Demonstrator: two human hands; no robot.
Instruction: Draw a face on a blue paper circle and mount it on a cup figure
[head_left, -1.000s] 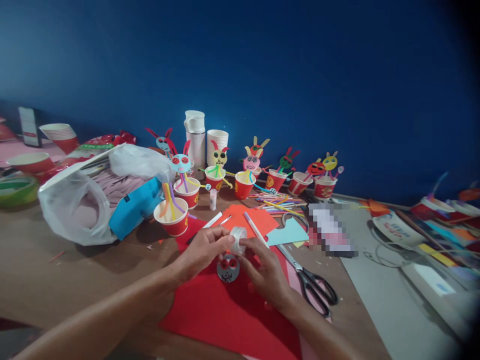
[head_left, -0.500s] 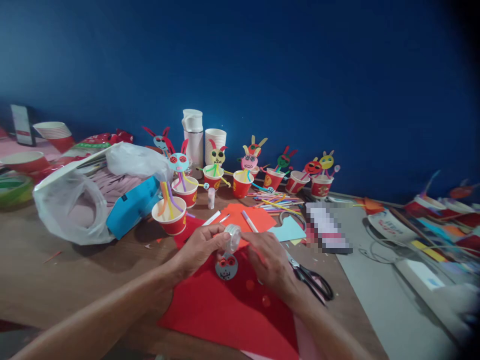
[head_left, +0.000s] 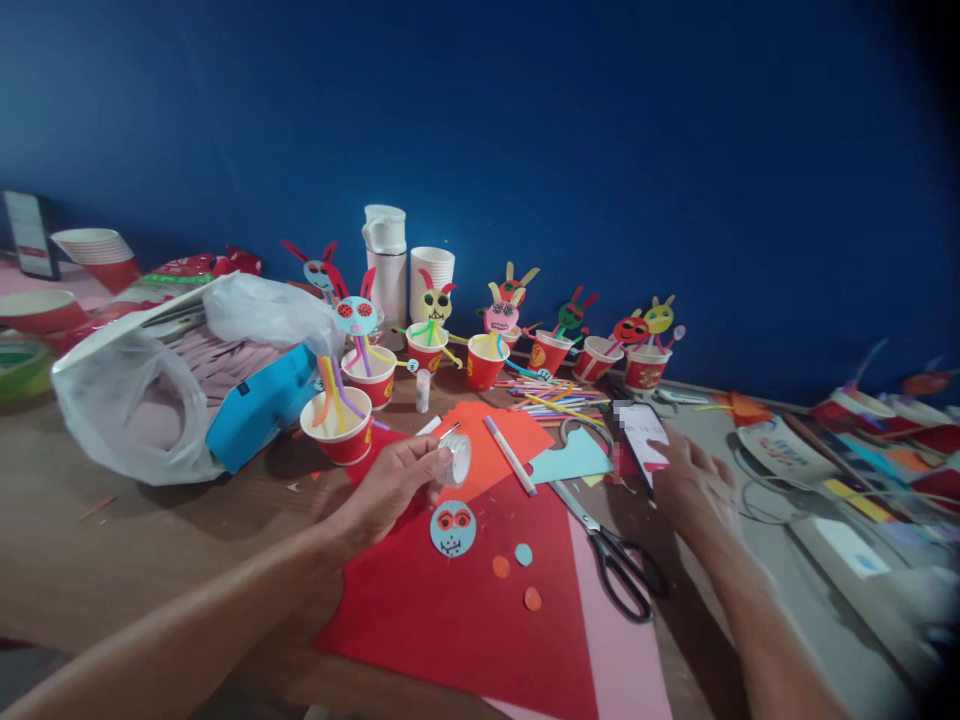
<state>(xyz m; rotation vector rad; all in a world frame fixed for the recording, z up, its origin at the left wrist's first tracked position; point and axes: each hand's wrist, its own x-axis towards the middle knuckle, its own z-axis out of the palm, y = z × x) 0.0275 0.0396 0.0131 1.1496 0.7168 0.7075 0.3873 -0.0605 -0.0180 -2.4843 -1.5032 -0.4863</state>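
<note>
Left hand point(head_left: 394, 480) pinches clear tape roll point(head_left: 456, 460); right hand point(head_left: 694, 485) rests open-fingered on phone point(head_left: 645, 440).
Roll: small, transparent, glossy, tilted, held above red paper sheet point(head_left: 465, 610), just over blue paper face point(head_left: 453, 528).

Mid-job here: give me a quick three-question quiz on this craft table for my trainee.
1. Which hand holds the tape roll?
2. True or false: the scissors lie on the red paper sheet.
3. What does the right hand reach: A the phone, B the white marker, C a cup?

Key: 1. the left hand. 2. False, they lie beside it on the table. 3. A.
</note>
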